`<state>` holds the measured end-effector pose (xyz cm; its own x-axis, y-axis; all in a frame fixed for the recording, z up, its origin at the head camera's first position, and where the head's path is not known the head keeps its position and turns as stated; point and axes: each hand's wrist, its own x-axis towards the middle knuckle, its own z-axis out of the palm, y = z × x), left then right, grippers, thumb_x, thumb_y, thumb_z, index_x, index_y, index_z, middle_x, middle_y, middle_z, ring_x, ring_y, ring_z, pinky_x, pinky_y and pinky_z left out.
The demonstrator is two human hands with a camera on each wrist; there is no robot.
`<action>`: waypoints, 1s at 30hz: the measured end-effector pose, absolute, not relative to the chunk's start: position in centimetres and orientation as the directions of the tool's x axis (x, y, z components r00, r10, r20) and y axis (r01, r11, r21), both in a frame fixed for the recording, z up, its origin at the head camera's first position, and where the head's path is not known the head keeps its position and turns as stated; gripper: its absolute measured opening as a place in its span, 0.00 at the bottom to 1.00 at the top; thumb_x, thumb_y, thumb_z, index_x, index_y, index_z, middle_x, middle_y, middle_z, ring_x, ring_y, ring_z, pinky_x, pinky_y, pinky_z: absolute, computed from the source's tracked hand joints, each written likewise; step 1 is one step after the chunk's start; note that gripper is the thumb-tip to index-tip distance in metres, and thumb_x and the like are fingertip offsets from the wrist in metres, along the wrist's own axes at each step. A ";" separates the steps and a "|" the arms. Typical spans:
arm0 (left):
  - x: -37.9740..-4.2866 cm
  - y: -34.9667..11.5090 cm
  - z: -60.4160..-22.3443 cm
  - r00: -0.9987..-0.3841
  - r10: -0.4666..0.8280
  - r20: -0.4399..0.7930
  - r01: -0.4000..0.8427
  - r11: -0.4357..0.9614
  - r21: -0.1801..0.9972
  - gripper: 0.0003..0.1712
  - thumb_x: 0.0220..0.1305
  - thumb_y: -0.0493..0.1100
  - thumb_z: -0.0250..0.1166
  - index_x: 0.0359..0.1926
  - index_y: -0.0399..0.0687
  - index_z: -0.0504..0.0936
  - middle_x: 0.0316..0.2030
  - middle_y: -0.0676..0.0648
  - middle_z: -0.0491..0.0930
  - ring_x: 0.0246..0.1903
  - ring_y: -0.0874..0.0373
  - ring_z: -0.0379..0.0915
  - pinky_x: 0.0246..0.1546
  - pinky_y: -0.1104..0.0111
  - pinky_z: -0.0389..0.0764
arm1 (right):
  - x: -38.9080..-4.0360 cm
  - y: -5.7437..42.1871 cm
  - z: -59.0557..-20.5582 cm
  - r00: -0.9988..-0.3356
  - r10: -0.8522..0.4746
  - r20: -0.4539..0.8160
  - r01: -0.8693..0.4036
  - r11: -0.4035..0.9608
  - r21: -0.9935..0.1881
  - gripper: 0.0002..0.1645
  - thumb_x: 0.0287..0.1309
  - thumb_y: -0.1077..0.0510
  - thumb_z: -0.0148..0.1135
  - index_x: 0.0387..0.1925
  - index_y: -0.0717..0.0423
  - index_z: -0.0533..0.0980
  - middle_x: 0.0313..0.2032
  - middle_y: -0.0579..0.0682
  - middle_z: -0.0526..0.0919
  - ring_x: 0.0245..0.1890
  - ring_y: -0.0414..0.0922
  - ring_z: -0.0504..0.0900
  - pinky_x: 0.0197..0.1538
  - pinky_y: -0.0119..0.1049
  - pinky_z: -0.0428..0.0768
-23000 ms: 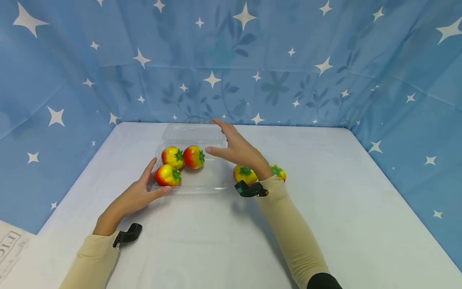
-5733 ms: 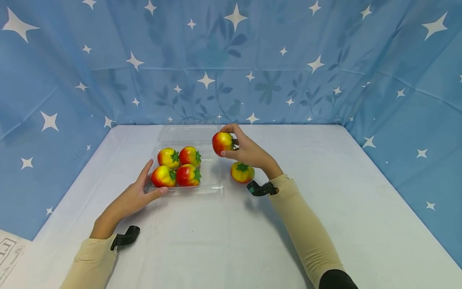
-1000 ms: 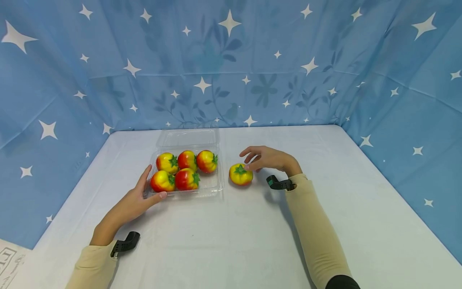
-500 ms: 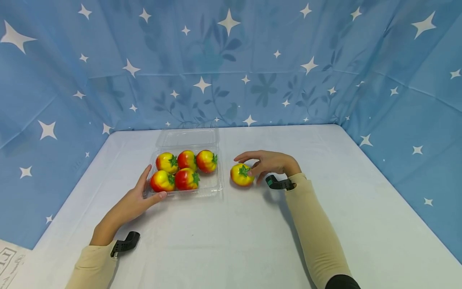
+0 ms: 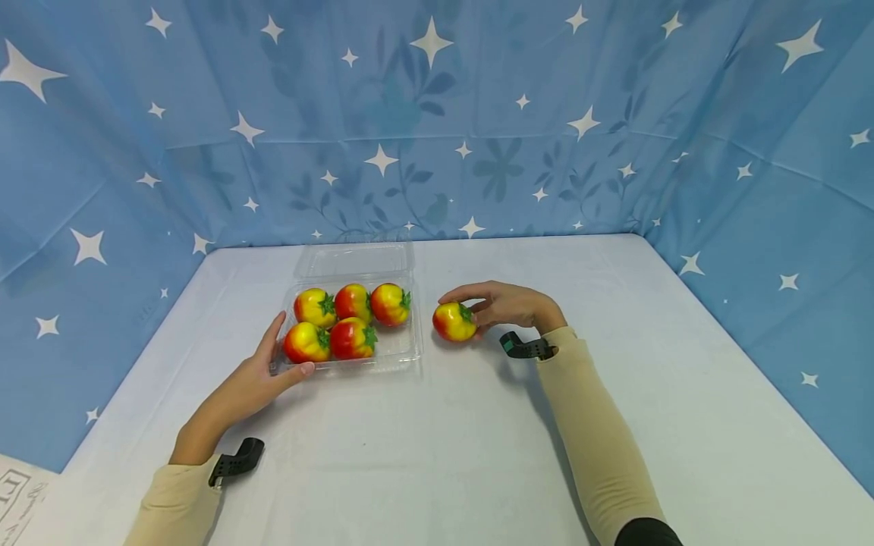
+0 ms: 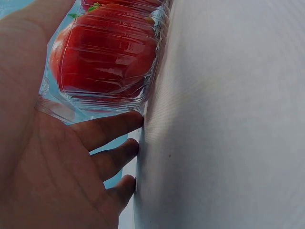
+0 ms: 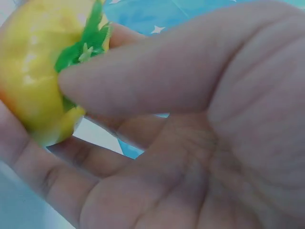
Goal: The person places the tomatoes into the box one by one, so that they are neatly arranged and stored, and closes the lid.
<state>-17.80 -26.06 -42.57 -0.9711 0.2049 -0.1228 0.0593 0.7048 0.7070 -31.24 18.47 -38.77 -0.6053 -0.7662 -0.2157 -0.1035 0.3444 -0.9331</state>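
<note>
A yellow-and-red persimmon (image 5: 454, 322) with a green leafy top is in my right hand (image 5: 508, 305), right of the box. The right wrist view shows the thumb pressing near the leafy top and the fingers round the underside of the persimmon (image 7: 33, 62). The fruit is tilted, its leaves toward my palm. My left hand (image 5: 256, 379) lies at the near left corner of the clear plastic box (image 5: 396, 350), thumb along the front and fingers beside the left end. In the left wrist view, straight fingers (image 6: 107, 131) rest beside the box with their tips at the tabletop.
Several similar persimmons (image 5: 353, 339) sit in the box in two rows, with bare floor at its front right. The box's clear lid (image 5: 355, 260) lies open behind it. A white cloth covers the table (image 5: 410, 455); a blue star-patterned curtain (image 5: 437, 114) surrounds its back and sides.
Earlier, my right hand put more persimmons in the box. Over the last second it closed on the remaining one outside, which tipped leaves-first toward the palm. The left hand stayed put.
</note>
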 end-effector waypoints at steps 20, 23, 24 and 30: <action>-17.7 -26.1 -42.5 -0.971 0.206 -0.121 0.062 0.705 0.707 0.66 0.73 0.66 0.65 0.87 0.54 0.26 0.81 0.24 0.45 0.77 0.22 0.47 0.68 0.23 0.54 | -31.0 16.4 -39.4 -0.726 -0.634 -0.265 -0.192 0.558 -0.808 0.44 0.54 0.55 0.79 0.70 0.42 0.67 0.67 0.60 0.72 0.69 0.57 0.66 0.74 0.58 0.65; -17.7 -26.0 -42.5 -0.971 0.205 -0.121 0.061 0.705 0.706 0.66 0.73 0.67 0.65 0.87 0.54 0.26 0.82 0.25 0.44 0.77 0.22 0.47 0.68 0.23 0.54 | -30.9 16.2 -39.5 -0.737 -0.623 -0.260 -0.186 0.557 -0.809 0.43 0.55 0.58 0.78 0.69 0.42 0.67 0.67 0.61 0.72 0.69 0.58 0.66 0.73 0.58 0.66; -17.7 -26.0 -42.5 -0.971 0.205 -0.122 0.060 0.706 0.706 0.66 0.73 0.67 0.65 0.87 0.54 0.26 0.82 0.25 0.44 0.78 0.22 0.47 0.68 0.23 0.54 | -30.9 16.2 -39.5 -0.741 -0.619 -0.259 -0.187 0.561 -0.807 0.43 0.56 0.58 0.78 0.69 0.42 0.67 0.67 0.61 0.72 0.69 0.58 0.66 0.73 0.59 0.65; -17.8 -26.0 -42.4 -0.971 0.204 -0.124 0.059 0.709 0.703 0.66 0.73 0.67 0.65 0.87 0.54 0.26 0.82 0.25 0.44 0.78 0.22 0.47 0.67 0.23 0.54 | -30.9 16.2 -39.4 -0.763 -0.604 -0.231 -0.198 0.558 -0.806 0.40 0.59 0.56 0.75 0.69 0.43 0.67 0.70 0.61 0.69 0.71 0.59 0.65 0.75 0.62 0.64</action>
<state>-17.78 -26.01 -42.41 -0.9711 0.2036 -0.1244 0.0585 0.7088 0.7030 -30.93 16.22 -39.36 -0.7633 -0.6035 -0.2306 -0.1981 0.5583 -0.8056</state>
